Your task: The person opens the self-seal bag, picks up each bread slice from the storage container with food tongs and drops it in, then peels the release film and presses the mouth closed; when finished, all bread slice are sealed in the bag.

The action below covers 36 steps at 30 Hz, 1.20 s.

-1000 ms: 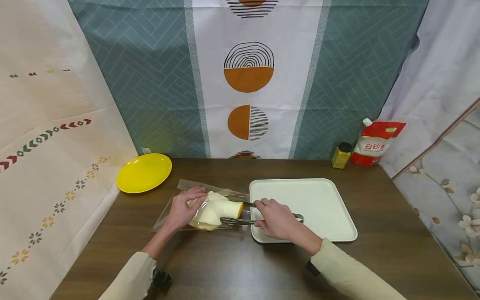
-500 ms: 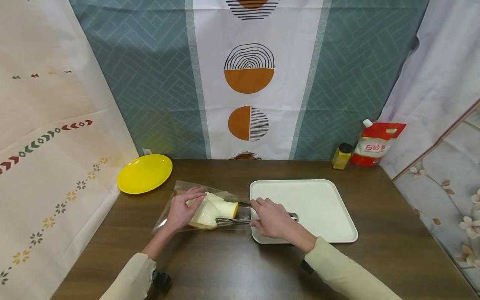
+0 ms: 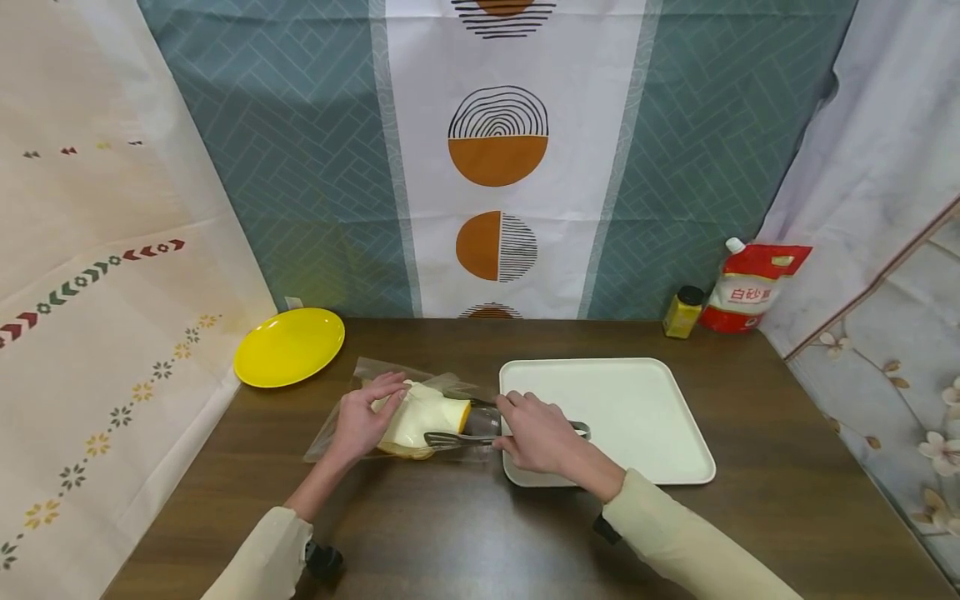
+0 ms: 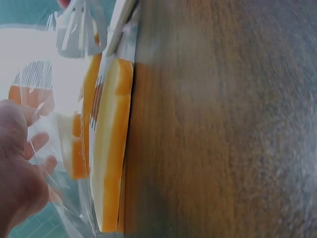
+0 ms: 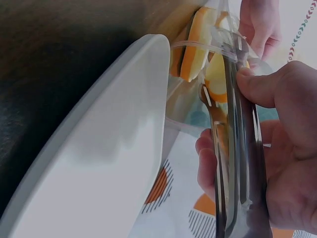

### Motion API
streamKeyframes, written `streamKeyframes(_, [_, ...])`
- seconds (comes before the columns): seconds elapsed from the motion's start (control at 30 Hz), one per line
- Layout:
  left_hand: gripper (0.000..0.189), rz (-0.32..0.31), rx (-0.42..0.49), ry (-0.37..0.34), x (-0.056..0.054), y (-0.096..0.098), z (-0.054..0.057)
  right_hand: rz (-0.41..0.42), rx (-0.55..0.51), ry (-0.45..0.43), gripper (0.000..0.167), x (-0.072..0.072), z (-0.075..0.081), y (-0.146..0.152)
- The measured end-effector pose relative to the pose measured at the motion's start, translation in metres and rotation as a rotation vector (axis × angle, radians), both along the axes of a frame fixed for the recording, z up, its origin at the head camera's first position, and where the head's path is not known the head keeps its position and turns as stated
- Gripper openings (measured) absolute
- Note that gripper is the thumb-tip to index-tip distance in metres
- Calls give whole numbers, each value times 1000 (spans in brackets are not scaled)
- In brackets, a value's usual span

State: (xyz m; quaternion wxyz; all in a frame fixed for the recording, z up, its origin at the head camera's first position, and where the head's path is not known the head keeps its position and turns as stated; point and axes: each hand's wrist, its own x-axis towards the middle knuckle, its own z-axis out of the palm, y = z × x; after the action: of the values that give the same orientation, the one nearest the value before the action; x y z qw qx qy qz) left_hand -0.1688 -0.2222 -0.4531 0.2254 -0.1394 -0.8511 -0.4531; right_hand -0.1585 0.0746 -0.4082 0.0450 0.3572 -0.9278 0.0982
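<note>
White, orange-crusted bread slices (image 3: 423, 414) lie inside a clear plastic bag (image 3: 372, 370) on the brown wooden tabletop (image 3: 435, 533). The left hand (image 3: 365, 421) pinches the bag; the right hand (image 3: 538, 433), over a white rectangular tray's (image 3: 637, 417) left edge, grips silver metal tongs (image 5: 242, 163), whose parted arms extend into the bag.

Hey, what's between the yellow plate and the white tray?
In the head view, the clear bag of bread slices lies between plate and tray, the left hand on it and tongs partly inside.
</note>
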Motion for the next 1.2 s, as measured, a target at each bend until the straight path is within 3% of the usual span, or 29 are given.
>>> streamKeyframes(0.13, [18,-2,-2,2,0,0,1,-11,14,9,53,-1,1,-6])
streamKeyframes(0.43, [18,7,1,-70,3,1,4,-3,-8,25,53,-3,0,-21])
streamKeyframes(0.83, [18,3,17,-28,2,1,1,0,-23,-22,58,-5,-7,-26])
streamKeyframes(1.03, [16,-4,26,15,1,4,0,18,-48,5,56,-9,-12,-27])
streamKeyframes(1.2, [16,7,22,-1,1,5,1,32,-47,0,61,-11,-11,-28])
